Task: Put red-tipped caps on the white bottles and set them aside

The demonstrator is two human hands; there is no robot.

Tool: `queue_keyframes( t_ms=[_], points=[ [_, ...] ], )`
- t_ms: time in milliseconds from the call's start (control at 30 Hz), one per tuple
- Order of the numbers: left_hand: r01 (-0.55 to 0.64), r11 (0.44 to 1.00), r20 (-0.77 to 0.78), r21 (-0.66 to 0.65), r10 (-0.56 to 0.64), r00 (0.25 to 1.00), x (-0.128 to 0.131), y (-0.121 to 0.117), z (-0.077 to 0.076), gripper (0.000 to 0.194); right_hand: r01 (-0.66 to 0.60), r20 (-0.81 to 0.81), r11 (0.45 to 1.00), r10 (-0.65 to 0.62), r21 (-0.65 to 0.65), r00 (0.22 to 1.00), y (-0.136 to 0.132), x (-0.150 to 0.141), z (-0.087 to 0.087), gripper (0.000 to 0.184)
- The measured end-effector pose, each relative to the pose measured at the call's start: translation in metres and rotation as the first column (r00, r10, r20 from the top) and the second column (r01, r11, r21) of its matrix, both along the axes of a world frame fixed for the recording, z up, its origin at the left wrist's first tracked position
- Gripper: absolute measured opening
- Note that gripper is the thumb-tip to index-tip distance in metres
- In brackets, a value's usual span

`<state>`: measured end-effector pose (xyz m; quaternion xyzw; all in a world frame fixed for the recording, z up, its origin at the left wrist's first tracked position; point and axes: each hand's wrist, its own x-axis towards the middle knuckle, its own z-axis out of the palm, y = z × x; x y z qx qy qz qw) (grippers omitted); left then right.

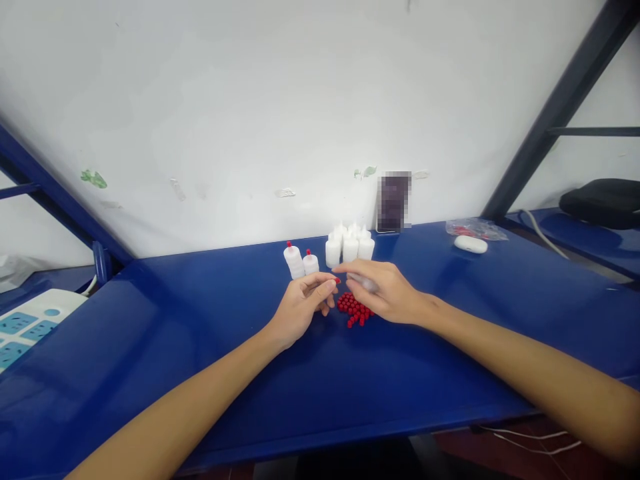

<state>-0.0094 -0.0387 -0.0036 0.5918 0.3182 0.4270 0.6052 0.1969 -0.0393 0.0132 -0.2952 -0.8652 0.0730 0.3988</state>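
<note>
Both forearms come in from the bottom corners and meet mid-tabletop (200,347). Left hand (300,308) sits thumb-side up, fingers curled in, thumb and forefinger pinched on one red cap (338,281) at the tips. Right hand (385,290) is palm down, fingers bent around a small white bottle (363,281); only a blurred pale patch of it shows under the knuckles, so its tilt and open end can't be read. The cap is just beside the right fingertips, almost touching; can't tell if it meets the bottle. Pile of loose red caps (354,311) lies on the tabletop directly under and between the hands, partly covered by the right palm. Behind the left hand, near it: two capped bottles (300,261), leaning a bit. Behind the right hand: a cluster of uncapped white bottles (350,244), upright, packed together; count unclear. Further back, a pixelated dark rectangle (394,201) leans on the wall. To the right, well apart: a white oval case (471,244) beside a clear bag (475,229) with red bits. Power strip (25,327) is cut off at the left edge.
</note>
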Motion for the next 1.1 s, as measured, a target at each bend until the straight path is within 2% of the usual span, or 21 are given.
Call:
queue_keyframes(
  t_ms=[133, 300, 400, 567, 633, 833, 1100],
  points=[
    [0.041, 0.997, 0.018, -0.068, -0.04, 0.999, 0.0002, 0.0, -0.0002, 0.038, 0.023, -0.02, 0.997, -0.024, -0.08, 1.0, -0.0036, -0.0001, -0.0014, 0.041],
    [0.085, 0.995, -0.007, -0.059, -0.086, 0.996, 0.0002, -0.0003, -0.0003, 0.039, -0.037, -0.004, 0.999, 0.037, 0.021, 0.999, -0.0031, -0.0061, -0.0014, 0.026],
    [0.104, 0.992, 0.006, -0.065, -0.104, 0.995, -0.0003, 0.0001, -0.0002, 0.037, -0.05, -0.018, 0.998, 0.05, 0.042, 0.999, -0.0027, -0.0059, -0.0006, 0.025],
    [0.122, 0.989, 0.018, -0.087, -0.121, 0.992, -0.0013, 0.0004, 0.0009, 0.037, -0.012, 0.03, 0.989, 0.017, -0.146, 0.999, -0.0036, -0.0019, -0.0026, 0.036],
    [0.125, 0.988, 0.017, -0.087, -0.124, 0.992, -0.0015, 0.0002, 0.0015, 0.037, -0.016, 0.036, 0.986, 0.022, -0.167, 0.999, -0.004, -0.0017, -0.0031, 0.04],
    [0.145, 0.987, 0.007, -0.075, -0.145, 0.989, -0.0016, 0.0006, 0.0014, 0.034, -0.094, 0.048, 0.99, 0.099, -0.102, 0.994, -0.0053, -0.0061, -0.0011, 0.039],
    [0.172, 0.985, -0.027, -0.008, -0.173, 0.985, -0.0027, 0.0018, -0.0026, 0.032, -0.121, 0.067, 0.993, 0.121, -0.015, 0.99, -0.0046, -0.0074, -0.0032, 0.019]
  ],
)
